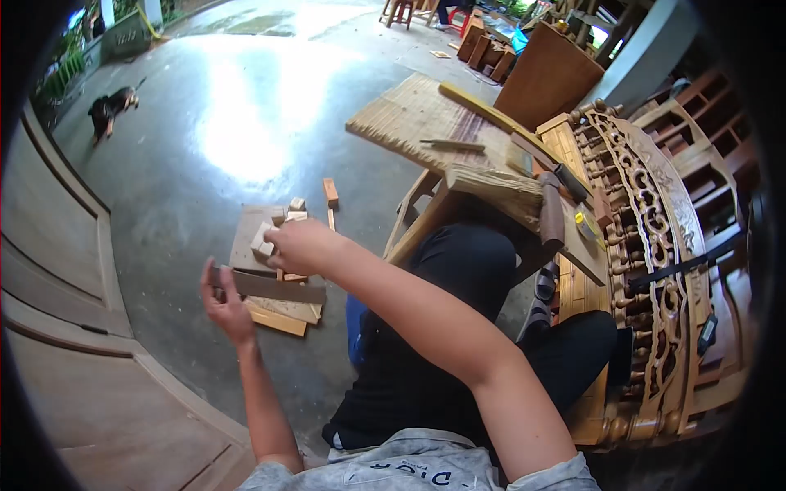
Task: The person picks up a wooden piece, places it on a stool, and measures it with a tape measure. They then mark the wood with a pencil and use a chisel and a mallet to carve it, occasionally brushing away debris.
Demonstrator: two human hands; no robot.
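Observation:
My left hand [227,304] is closed round the left end of a long, flat brown wooden strip [274,287], thumb on its near face. Farther up, my right hand [303,247] has its fingers bent down at a small pale wooden block [261,240]; the fingertips are partly hidden behind the hand. Beneath the hands lie a flat board [244,233], more small blocks [297,204] and light wooden pieces [278,320] on the floor. A reddish block [330,191] lies beyond them.
A rough wooden bench top [409,114] with a yellow strip and tools stands at the right front. Carved furniture [647,245] is at the right, wooden panels [98,393] at the left. A dog [109,111] is on the floor farther off.

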